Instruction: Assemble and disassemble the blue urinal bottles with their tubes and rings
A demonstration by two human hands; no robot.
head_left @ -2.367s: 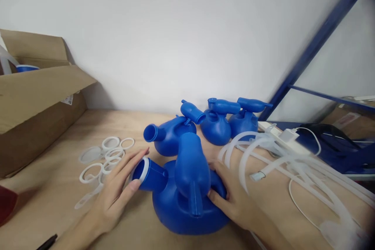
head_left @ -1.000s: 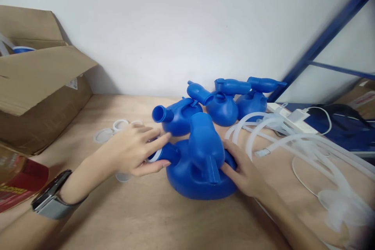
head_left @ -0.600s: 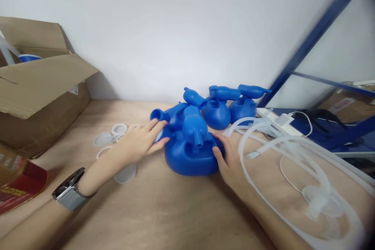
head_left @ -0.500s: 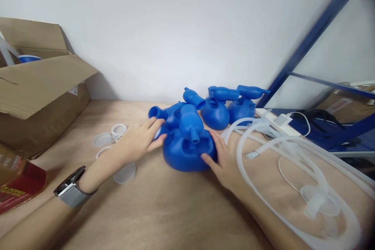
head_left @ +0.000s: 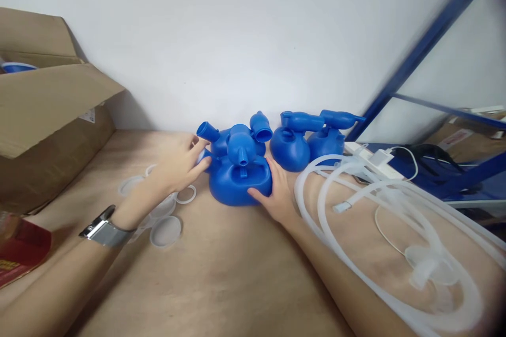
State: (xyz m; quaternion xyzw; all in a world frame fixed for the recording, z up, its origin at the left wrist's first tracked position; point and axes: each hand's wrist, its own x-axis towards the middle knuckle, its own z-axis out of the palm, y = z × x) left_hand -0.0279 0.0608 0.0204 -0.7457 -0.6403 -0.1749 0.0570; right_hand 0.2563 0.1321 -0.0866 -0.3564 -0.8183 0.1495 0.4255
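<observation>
A squat blue plastic bottle (head_left: pixel 231 189) with a moulded handle lies on the table, a bulb-shaped blue spout piece (head_left: pixel 241 148) on top of it. My left hand (head_left: pixel 179 164) is closed around its neck at the left, where a whitish cap partly shows between the fingers. At the other end my right hand (head_left: pixel 274 192) grips the bottle, thumb on the front and fingers over the far side. Right behind it sits another blue bottle, mostly hidden, with an open neck (head_left: pixel 207 130) pointing up left and a second blue spout piece (head_left: pixel 261 126) on it.
Two more blue bottles (head_left: pixel 290 150) with spout pieces stand by the wall. Clear tubing (head_left: pixel 328 216) lies coiled on the right near a white power strip (head_left: pixel 373 160). Several white lids and rings (head_left: pixel 166 231) lie left, beside a cardboard box (head_left: pixel 59 110) and a red container (head_left: pixel 23 250).
Both hands have shifted the held bottle leftward and back, against the bottle behind it. The spout piece on top moved along with it. More of the white rings shows now.
</observation>
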